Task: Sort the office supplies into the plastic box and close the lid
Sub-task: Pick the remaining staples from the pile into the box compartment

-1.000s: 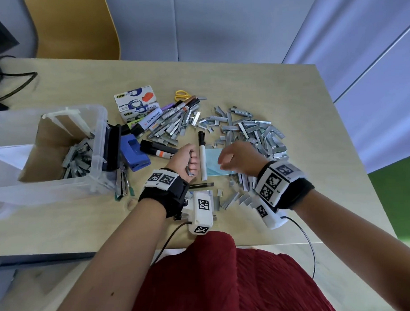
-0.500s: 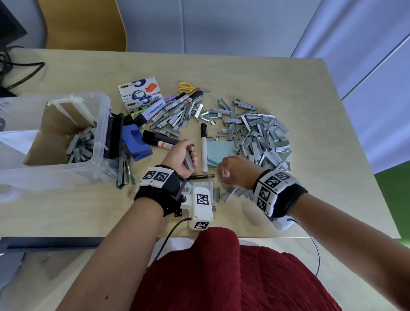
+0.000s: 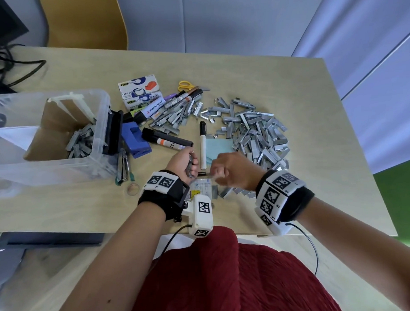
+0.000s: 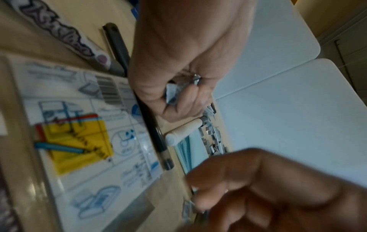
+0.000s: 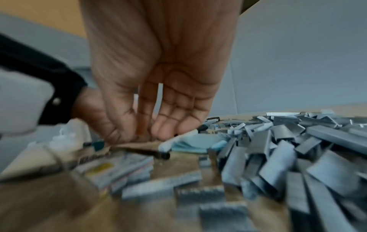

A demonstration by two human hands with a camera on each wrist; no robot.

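The clear plastic box (image 3: 100, 126) stands open at the left with staple strips (image 3: 80, 143) in it. My left hand (image 3: 188, 163) is fisted round a bundle of staple strips (image 4: 174, 92) just above the table, beside a white marker (image 3: 203, 150). My right hand (image 3: 223, 171) is blurred, right next to the left one. Its fingers (image 5: 158, 130) are bunched against the thumb, and a grey staple strip (image 4: 188, 208) appears pinched at their tips. A large heap of loose staple strips (image 3: 252, 130) lies to the right.
A black marker (image 3: 168, 141), blue hole punch (image 3: 135, 139), black stapler (image 3: 113, 133), tape dispenser boxes (image 3: 139, 88), yellow scissors (image 3: 185, 85) and more staples (image 3: 172, 114) lie between box and heap. Blue sticky notes (image 3: 218, 146), a thin pen (image 3: 203, 172) and a printed card (image 3: 203, 188) lie under my hands.
My right hand left the staple heap, dipped toward the table's front edge, then swung left up to the left hand. The left hand stayed put, still gripping its bundle.
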